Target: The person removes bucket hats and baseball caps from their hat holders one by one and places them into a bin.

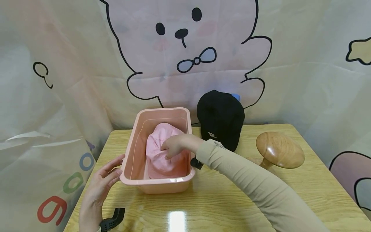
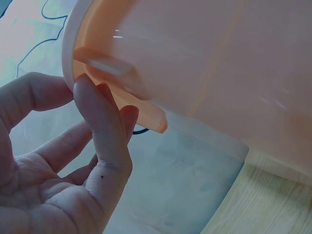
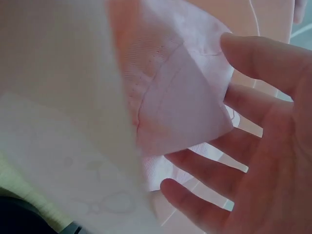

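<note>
Pink hat (image 1: 162,151) under right hand (image 1: 174,146), inside basin (image 1: 156,185), left hand (image 1: 101,183) at rim.

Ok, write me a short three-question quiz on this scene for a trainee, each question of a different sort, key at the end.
1. True or false: the pink cap lies inside the pink tub.
2. Multiple choice: what does the left hand touch? A) the black cap B) the tub's outer rim C) the wooden stand
3. Fill in: the right hand reaches into the tub and rests on the ____ cap.

Key: 1 true. 2 B: the left wrist view shows straight fingers against the rim. 3 pink: the right hand's fingers lie open around the fabric, with no closed grip.
</note>
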`<state>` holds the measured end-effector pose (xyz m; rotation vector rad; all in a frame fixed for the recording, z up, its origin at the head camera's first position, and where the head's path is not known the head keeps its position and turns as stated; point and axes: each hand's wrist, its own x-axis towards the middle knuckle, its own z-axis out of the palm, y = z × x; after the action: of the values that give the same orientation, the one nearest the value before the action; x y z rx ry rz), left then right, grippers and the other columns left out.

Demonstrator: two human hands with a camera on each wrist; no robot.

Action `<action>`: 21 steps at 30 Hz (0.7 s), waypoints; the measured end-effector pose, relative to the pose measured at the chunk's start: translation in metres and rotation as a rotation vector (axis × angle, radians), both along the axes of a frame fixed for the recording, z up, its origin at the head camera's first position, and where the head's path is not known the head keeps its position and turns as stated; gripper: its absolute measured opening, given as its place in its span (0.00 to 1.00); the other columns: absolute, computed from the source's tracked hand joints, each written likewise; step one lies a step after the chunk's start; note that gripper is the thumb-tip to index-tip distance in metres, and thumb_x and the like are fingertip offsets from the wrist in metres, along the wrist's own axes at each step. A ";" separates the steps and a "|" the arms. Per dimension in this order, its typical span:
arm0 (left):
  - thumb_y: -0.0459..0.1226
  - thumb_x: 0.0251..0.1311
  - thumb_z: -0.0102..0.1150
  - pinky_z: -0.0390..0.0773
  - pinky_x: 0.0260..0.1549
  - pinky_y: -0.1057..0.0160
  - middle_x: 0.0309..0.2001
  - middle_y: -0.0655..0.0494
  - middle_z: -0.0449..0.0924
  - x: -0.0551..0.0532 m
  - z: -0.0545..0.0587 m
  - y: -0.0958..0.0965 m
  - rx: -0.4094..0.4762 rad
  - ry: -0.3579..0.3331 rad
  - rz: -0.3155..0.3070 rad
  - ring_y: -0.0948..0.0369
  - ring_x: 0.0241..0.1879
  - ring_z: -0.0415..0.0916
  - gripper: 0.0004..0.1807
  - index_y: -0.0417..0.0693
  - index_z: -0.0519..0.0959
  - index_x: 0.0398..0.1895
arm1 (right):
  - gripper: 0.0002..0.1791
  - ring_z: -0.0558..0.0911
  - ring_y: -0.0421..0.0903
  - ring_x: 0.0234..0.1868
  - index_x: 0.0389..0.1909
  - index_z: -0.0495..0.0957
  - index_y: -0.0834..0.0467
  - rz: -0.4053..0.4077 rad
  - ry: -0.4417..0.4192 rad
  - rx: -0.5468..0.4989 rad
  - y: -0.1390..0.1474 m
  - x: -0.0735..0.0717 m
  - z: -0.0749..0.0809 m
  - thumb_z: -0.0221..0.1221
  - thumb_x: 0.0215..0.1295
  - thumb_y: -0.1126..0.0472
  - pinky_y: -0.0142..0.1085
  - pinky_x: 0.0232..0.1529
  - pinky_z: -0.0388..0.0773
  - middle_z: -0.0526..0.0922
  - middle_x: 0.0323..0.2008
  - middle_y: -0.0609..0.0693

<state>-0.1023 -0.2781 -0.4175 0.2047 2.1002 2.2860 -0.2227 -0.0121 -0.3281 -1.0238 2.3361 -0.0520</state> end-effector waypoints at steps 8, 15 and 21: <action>0.26 0.67 0.48 0.82 0.41 0.71 0.49 0.63 0.78 0.000 0.001 0.001 0.000 -0.001 0.008 0.69 0.43 0.79 0.23 0.46 0.72 0.65 | 0.25 0.72 0.43 0.62 0.65 0.70 0.53 -0.022 -0.006 -0.044 0.009 -0.001 0.009 0.55 0.68 0.53 0.36 0.69 0.64 0.74 0.63 0.47; 0.26 0.67 0.48 0.82 0.41 0.71 0.49 0.64 0.77 0.001 0.001 0.000 0.000 0.001 0.007 0.69 0.43 0.79 0.23 0.46 0.72 0.65 | 0.24 0.73 0.44 0.60 0.65 0.70 0.53 -0.043 0.022 -0.086 0.019 -0.001 0.012 0.54 0.69 0.53 0.39 0.68 0.66 0.75 0.62 0.48; 0.26 0.68 0.47 0.82 0.41 0.71 0.49 0.64 0.78 0.001 0.000 0.000 0.001 -0.002 0.001 0.69 0.43 0.79 0.23 0.47 0.72 0.65 | 0.23 0.74 0.49 0.62 0.62 0.73 0.54 -0.085 0.070 -0.183 0.028 -0.002 0.013 0.56 0.68 0.53 0.43 0.67 0.68 0.78 0.60 0.51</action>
<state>-0.1016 -0.2783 -0.4175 0.2021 2.0984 2.2873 -0.2243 0.0154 -0.3152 -1.0273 2.4740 -0.2705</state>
